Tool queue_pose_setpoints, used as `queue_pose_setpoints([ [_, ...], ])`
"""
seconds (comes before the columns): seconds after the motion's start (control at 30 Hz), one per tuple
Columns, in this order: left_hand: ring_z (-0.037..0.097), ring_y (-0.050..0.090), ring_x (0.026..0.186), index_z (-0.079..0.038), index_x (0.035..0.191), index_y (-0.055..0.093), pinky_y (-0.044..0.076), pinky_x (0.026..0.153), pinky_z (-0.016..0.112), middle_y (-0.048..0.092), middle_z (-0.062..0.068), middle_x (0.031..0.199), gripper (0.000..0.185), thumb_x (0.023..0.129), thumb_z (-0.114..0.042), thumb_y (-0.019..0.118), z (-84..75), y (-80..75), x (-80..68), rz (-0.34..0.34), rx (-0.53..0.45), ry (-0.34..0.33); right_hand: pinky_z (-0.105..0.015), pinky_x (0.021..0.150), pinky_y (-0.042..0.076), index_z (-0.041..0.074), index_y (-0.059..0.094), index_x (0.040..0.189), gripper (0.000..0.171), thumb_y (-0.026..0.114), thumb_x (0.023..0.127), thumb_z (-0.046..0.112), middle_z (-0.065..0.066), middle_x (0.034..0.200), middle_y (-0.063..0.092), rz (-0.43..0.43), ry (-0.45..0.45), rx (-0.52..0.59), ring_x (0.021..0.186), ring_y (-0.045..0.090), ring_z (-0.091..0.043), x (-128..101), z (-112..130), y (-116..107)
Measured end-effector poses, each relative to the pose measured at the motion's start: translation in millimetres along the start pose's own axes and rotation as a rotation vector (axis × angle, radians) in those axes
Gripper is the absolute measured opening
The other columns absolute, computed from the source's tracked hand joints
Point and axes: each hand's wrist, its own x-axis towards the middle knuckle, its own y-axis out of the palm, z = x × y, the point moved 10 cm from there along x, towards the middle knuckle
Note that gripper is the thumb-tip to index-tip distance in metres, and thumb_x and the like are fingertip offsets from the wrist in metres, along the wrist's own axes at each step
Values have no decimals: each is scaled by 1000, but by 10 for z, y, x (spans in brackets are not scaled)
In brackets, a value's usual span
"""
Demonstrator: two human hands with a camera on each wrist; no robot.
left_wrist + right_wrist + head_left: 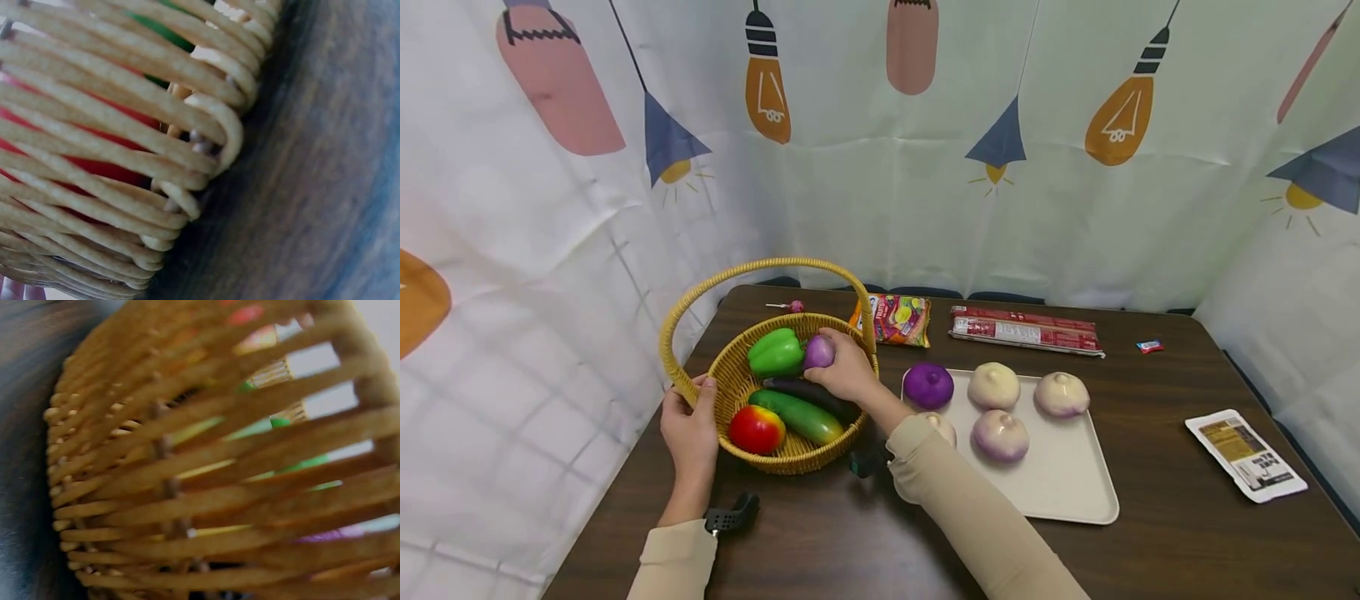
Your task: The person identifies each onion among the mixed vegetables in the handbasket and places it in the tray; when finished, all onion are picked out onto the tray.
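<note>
A woven wicker basket (790, 468) with a tall arched handle stands on the left of the table. My left hand (691, 429) grips its left rim at the foot of the handle. Inside the basket, my right hand (848, 371) pinches a purple onion (819, 352) beside a green bell pepper (777, 353). Below these lie a dark eggplant (812, 394), a green cucumber (797, 414) and a red-yellow fruit (757, 430). Both wrist views are filled by the basket's weave (112, 150), with blurred colours behind it.
Right of the basket, a white tray (1060, 475) carries a deep purple onion (928, 386) and several pale ones; my right sleeve partly covers it. Behind lie a lollipop (795, 307), a colourful snack bag (902, 320) and a long red packet (1026, 330). Farther right are a small candy (1149, 346) and a white pouch (1247, 455).
</note>
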Motion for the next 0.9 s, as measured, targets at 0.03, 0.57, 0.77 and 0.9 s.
queue_pose_setpoints([
  [0.03, 7, 54, 88, -1, 118, 60, 43, 71, 14, 57, -11, 95, 38, 94, -30, 66, -2, -1, -3, -2, 2, -1, -36, 89, 51, 9, 43, 145, 74, 77, 80, 17, -13, 140, 50, 7, 22, -4, 113, 58, -27, 19, -21, 16],
  [0.57, 7, 54, 90, -2, 118, 60, 44, 71, 14, 57, -9, 97, 37, 94, -30, 66, -17, 9, -18, 2, -2, -1, -35, 85, 52, 14, 46, 138, 71, 82, 78, 25, -12, 131, 48, -50, -85, -31, 109, 56, -24, -38, 90, -4],
  [0.77, 6, 53, 91, -2, 118, 61, 42, 74, 17, 57, -11, 97, 36, 94, -29, 66, -24, 15, -5, 2, -9, -7, -32, 80, 52, 20, 42, 136, 73, 81, 77, 39, -3, 126, 53, -21, -124, 54, 104, 58, -18, -356, 194, -149],
  [0.9, 5, 53, 92, -5, 116, 62, 42, 76, 17, 57, -12, 98, 31, 94, -28, 66, -30, 3, -13, 6, -17, -28, -34, 81, 53, 31, 44, 138, 73, 82, 76, 42, 0, 126, 50, -9, -119, 98, 106, 57, -18, -576, 211, -304],
])
